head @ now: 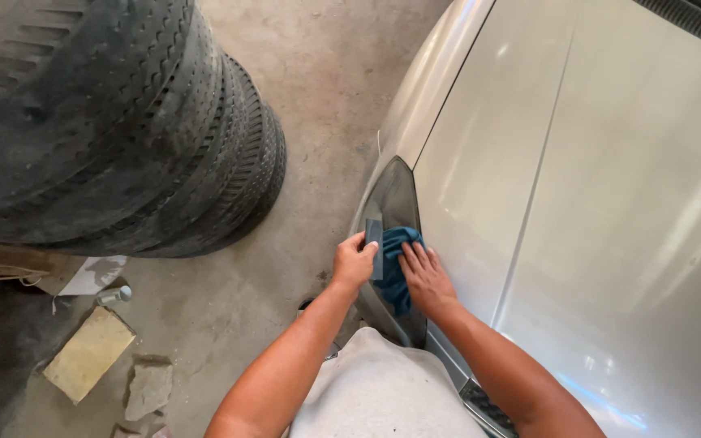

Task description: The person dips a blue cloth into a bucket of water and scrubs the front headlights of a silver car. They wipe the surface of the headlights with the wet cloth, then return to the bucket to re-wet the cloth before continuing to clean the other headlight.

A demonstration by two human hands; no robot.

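A silver car's hood (594,203) fills the right side, with a dark headlight (391,199) at its front corner. My left hand (353,261) is closed around a small dark flat block (374,239) held against the lower part of the headlight. My right hand (425,277) lies flat with fingers spread on a blue cloth (397,272), pressing it onto the headlight beside the block. Both forearms reach up from the bottom of the view.
A stack of worn black tyres (115,122) stands at the left on the concrete floor (318,97). Near the lower left lie a yellowish flat block (89,353), broken stone pieces (149,388), a white scrap (95,274) and a small can (113,294).
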